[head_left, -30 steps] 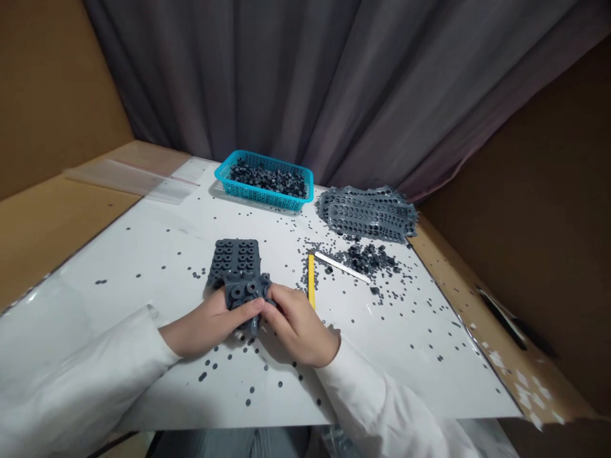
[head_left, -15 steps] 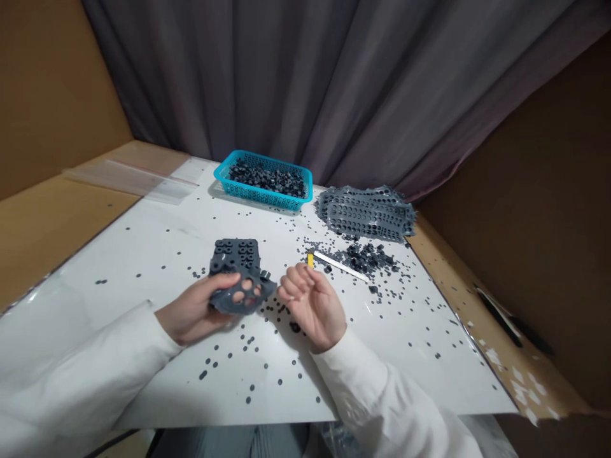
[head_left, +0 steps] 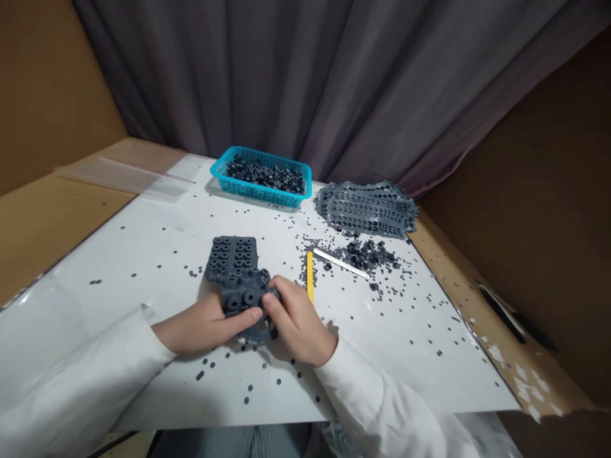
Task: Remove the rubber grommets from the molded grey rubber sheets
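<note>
Bending softly, the light-looking studded sheet (head_left: 242,284) probably suits an edge hold; fingers of left hand (head_left: 200,323) and right hand (head_left: 303,326) clamp it.

No legible txt, labels, brands, nos. or signs on any item in view.

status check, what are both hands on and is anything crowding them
Left hand gripping dark grey molded sheet; right hand closed on its near end. Yellow stick close beyond right hand; small dark discs scattered around.
</note>
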Demonstrator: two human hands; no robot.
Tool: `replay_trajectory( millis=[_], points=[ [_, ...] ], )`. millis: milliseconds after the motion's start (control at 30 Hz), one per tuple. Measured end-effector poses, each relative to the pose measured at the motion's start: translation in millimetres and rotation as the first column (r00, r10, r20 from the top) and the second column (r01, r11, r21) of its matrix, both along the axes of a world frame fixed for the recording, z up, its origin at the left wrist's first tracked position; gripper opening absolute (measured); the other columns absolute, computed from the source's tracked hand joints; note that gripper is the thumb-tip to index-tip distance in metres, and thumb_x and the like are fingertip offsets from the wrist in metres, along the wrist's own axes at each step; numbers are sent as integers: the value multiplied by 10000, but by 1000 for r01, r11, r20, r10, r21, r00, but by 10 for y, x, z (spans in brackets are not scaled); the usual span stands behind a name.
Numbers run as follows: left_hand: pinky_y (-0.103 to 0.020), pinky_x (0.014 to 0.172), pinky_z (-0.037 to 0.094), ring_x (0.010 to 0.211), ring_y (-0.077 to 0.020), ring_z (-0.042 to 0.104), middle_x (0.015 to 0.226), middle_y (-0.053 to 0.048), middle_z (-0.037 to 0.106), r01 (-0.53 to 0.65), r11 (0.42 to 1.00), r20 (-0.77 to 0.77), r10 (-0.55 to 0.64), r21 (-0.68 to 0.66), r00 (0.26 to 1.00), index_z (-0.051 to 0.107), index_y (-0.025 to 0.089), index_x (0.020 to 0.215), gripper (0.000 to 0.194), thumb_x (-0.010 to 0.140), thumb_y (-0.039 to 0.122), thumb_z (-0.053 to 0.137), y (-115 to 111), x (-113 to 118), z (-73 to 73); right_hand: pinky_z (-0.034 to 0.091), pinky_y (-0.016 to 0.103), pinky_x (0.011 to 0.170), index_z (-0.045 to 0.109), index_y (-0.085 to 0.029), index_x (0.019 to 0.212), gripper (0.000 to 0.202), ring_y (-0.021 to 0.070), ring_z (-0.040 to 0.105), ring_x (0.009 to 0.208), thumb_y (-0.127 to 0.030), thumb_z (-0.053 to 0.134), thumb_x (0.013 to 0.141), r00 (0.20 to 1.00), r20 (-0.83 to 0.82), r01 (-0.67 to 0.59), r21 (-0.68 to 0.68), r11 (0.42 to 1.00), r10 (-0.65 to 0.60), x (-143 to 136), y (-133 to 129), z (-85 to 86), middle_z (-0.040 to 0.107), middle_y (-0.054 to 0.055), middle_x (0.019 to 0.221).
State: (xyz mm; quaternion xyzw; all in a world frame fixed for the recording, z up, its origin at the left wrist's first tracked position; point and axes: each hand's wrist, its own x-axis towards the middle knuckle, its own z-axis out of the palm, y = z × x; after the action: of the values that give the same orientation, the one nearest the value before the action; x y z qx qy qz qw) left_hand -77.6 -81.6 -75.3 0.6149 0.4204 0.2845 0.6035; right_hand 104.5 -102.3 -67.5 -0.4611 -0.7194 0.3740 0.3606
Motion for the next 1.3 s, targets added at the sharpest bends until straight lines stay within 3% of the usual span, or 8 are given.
replay_trajectory(
  millis=[167,367,533,700,900,1000,1100,1300],
  points=[
    [-367,914,420,975,-257,555,983,-51,673,69,993,58,-64,-100,996,637,205,1038,345,721,340,641,8,15,-2,266,243,546,345,-194,623,344,106,326,561,-413,400,882,975,-220,-82,-173,981,43,-25,-2,-45,343,-34,590],
    [-250,569,409,557,-137,481,556,-5,551,150,906,364,5,-396,931,584,145,602,201,655,331,639,36,86,105,209,248,493,375,-199,567,384,96,233,494,-462,590,746,651,-735,-224,-424,878,-189,-134,-1,-106,270,-48,527],
    [-268,567,401,516,-138,458,480,-5,502,154,852,405,73,-501,911,569,143,525,181,589,302,628,70,55,141,231,246,493,371,-194,536,351,90,237,473,-373,603,730,519,-824,-322,-433,842,-226,-149,22,-125,249,-52,520],
    [-214,457,356,530,-146,528,568,-56,622,79,714,403,297,-696,866,658,115,631,215,576,298,560,119,-107,139,284,246,530,262,-185,544,358,91,236,472,-296,455,825,366,-912,-309,-305,901,-183,-22,117,-63,232,-49,533],
    [-288,555,450,568,-187,573,602,-63,659,47,787,402,262,-615,877,691,105,672,243,467,236,690,135,-75,152,309,254,546,353,-190,584,315,103,297,517,-370,443,826,520,-840,-255,-325,911,-154,13,141,-9,312,-29,588],
    [-287,591,451,579,-172,569,621,-43,652,45,845,412,212,-532,886,679,116,705,245,498,232,736,107,-3,105,304,248,519,374,-194,615,302,93,294,495,-413,431,814,709,-669,-117,-423,899,-222,121,348,44,322,-34,600],
    [-278,635,445,629,-164,579,633,-34,641,-4,877,347,195,-481,917,647,129,745,213,623,289,718,78,59,28,294,242,479,358,-198,598,330,91,295,464,-423,358,840,950,-206,140,-394,908,-236,225,903,159,311,-43,556],
    [-262,549,410,551,-145,562,595,-38,653,61,919,378,99,-389,920,509,128,1122,447,788,415,583,50,90,-75,363,236,532,480,-143,632,250,83,394,516,-272,500,846,947,116,315,-164,935,-299,0,2403,512,439,-35,573]
  ],
)
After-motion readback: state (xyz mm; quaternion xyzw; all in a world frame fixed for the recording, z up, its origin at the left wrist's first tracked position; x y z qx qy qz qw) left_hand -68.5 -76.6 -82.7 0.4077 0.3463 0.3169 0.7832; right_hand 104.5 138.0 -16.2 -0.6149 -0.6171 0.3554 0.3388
